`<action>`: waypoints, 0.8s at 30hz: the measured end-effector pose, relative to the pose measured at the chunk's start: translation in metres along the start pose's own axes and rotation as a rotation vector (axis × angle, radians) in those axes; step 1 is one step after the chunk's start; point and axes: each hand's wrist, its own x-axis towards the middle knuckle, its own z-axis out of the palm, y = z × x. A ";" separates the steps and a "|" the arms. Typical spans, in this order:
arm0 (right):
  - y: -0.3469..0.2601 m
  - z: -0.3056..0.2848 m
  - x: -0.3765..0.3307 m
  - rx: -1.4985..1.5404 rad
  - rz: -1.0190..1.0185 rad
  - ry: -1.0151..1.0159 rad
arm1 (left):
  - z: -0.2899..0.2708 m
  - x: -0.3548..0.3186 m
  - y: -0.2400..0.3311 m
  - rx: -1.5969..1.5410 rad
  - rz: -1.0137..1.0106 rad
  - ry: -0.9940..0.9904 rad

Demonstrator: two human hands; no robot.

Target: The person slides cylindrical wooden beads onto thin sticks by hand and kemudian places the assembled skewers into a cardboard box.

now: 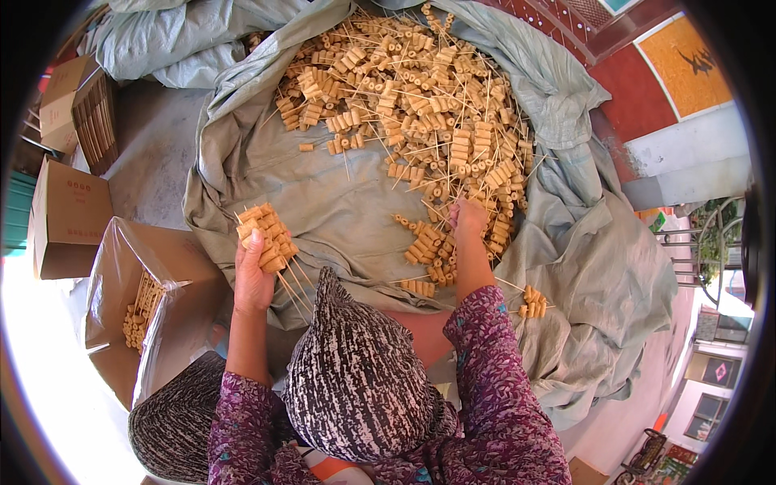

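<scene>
In my left hand (255,271) is a bunch of skewers (268,236), closely gripped. Their thin sticks carry tan, tube-shaped rolled pieces, and the bare stick ends point down toward my lap. My right hand (469,220) is at the near right part of a big heap of the same skewers (412,97), its fingers closed together. What those fingers hold, if anything, is hidden among the sticks. A smaller cluster of skewers (432,252) lies just left of my right wrist. One skewer group (533,302) lies apart, right of my right forearm.
A grey-green woven sheet (299,178) lies under the heap, its folds bunched around it. At the left stands an open carton (190,315) lined with clear plastic, with skewers inside. Closed cartons (77,206) stand behind it. Black-and-white patterned cloth (356,372) covers my knees.
</scene>
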 end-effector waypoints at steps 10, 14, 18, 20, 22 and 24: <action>0.037 -0.001 -0.146 -0.396 -0.259 -0.596 | -0.011 0.006 -0.002 -0.366 0.021 -0.072; 0.048 0.033 -0.184 -0.724 -0.504 -0.683 | -0.001 0.003 0.007 -0.440 0.033 -0.075; 0.046 0.069 -0.215 -0.926 -0.906 -0.736 | 0.007 -0.004 0.018 -0.489 0.091 -0.100; 0.045 0.077 -0.224 -1.069 -0.958 -0.784 | 0.009 -0.008 0.022 -0.565 0.087 -0.116; 0.051 0.077 -0.222 -0.970 -0.973 -0.858 | 0.008 -0.008 0.020 -0.583 0.100 -0.106; 0.056 0.074 -0.219 -0.832 -0.970 -0.935 | 0.007 -0.007 0.019 -0.595 0.105 -0.105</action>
